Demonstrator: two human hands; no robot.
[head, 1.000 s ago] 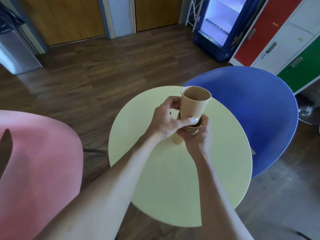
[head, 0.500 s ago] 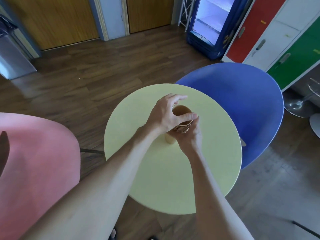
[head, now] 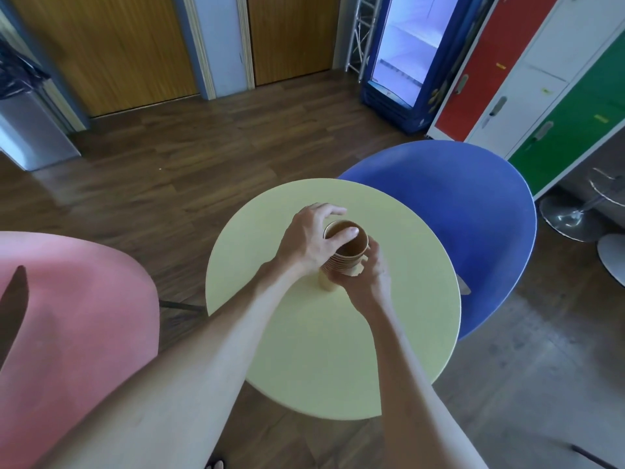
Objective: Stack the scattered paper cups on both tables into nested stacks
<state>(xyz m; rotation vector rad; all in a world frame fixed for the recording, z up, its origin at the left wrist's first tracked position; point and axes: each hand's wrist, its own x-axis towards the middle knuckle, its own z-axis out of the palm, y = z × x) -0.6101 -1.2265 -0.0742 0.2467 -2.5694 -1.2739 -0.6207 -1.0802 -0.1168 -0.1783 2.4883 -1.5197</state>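
Head view: 1 round pale-yellow table point(head: 314, 350) stands on dark wood-plank flooring point(head: 189, 170). A round blue table point(head: 473, 225) sits just behind it to the right, its near edge overlapped by the yellow top. A pink table point(head: 77, 326) lies to the left, cut off by the frame edge. At the back are 2 wooden doors point(head: 101, 52), a blue glass-front fridge point(head: 402, 59), and lockers point(head: 541, 72) in red, white and green. A chrome stool base point(head: 568, 218) stands at the right, partly out of frame.

A nested stack of brown paper cups point(head: 345, 257) stands upright near the middle of the yellow table. The left hand point(head: 311, 238) is curled over the stack's top, thumb lying across the open rim and fingers arched around the far side. The right hand point(head: 367, 279) is wrapped around the stack's lower right side, gripping it.

Obscured: the stack's base and most of its wall are covered by the 2 hands, so the cup count cannot be told; only several rims show. Whether the left fingers touch the far wall cannot be told. A dark shape point(head: 13, 306) on the pink table is unidentifiable. No loose cups show on any visible table surface.
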